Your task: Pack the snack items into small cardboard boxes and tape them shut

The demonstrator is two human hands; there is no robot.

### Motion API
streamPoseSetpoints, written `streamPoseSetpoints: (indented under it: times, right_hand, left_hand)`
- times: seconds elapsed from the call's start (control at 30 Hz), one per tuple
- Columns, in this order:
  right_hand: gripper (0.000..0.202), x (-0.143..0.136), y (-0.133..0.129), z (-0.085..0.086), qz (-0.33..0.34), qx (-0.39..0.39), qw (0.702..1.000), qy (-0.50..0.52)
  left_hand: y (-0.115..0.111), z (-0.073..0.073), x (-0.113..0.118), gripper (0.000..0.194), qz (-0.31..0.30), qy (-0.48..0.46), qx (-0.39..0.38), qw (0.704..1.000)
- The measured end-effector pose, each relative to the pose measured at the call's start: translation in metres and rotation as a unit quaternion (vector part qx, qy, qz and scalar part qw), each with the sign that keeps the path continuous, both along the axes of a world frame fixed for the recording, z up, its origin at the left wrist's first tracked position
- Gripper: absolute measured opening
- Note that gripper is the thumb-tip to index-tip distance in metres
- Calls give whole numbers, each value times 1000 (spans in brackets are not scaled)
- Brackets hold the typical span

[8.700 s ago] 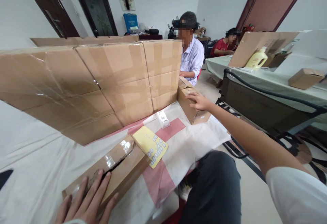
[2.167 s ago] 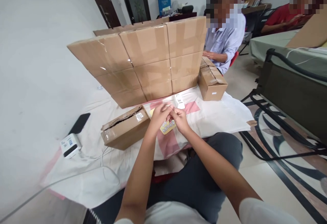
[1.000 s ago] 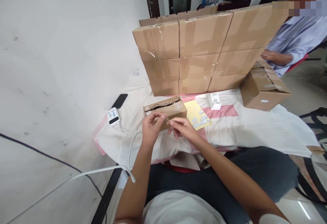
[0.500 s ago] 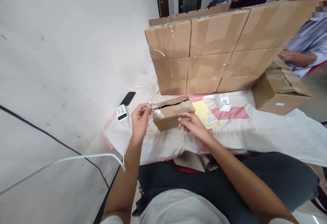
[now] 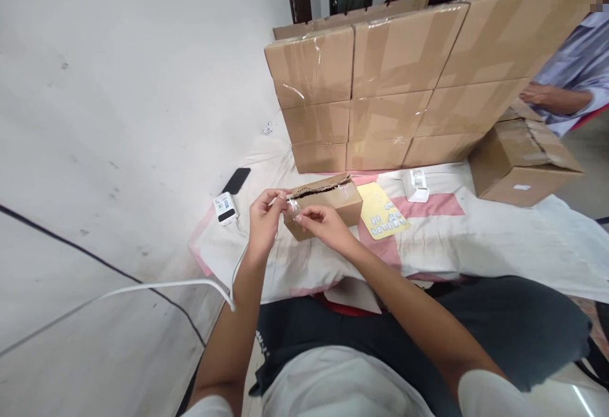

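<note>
A small cardboard box (image 5: 330, 201) lies on the cloth in front of me, with a ragged dark gap along its top seam. Shiny clear tape (image 5: 294, 206) shows at its left end. At that end my left hand (image 5: 265, 217) is closed, with thumb and index finger pinching the tape. Facing it from the right, my right hand (image 5: 326, 225) is also closed, its thumb and fingertips pinched on the clear tape over the box's near side. How much of the tape is stuck to the box, I cannot tell.
A yellow sheet of small stickers (image 5: 383, 214) and a white tape dispenser (image 5: 415, 186) lie to the right. Stacked cartons (image 5: 390, 68) stand behind. A larger box (image 5: 518, 169) is near another person's arm (image 5: 556, 98). A phone (image 5: 236, 181) and white cabled device (image 5: 225, 209) lie left.
My right hand has moved left across the box front, from loosely spread fingers to a pinch at the tape. My left hand stays at the box's left end.
</note>
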State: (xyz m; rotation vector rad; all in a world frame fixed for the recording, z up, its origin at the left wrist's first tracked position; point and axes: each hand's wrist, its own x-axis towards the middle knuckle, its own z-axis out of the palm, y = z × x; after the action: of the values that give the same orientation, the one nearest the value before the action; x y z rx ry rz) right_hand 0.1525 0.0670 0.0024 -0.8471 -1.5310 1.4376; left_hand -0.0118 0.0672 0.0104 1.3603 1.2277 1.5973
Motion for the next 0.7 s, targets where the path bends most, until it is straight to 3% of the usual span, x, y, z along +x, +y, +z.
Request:
streamPoseSetpoints:
  times: [0.23,0.37,0.57,0.7]
  right_hand:
    - [38,-5,-7,-1,-67,-9,998,4]
    - [35,-17,-2,-8,-101,-46,994,-17]
    - [32,-32,7,-18,-128,-115,983,-64]
    - [33,-37,7,-19,-127,-121,982,-72]
  left_hand:
    - [5,3,-1,22,43,48,24,998]
    - [15,-3,-3,17,71,73,21,995]
    - [43,-19,-11,21,34,66,-18,997]
    - [53,-25,-21,24,26,77,-19,996]
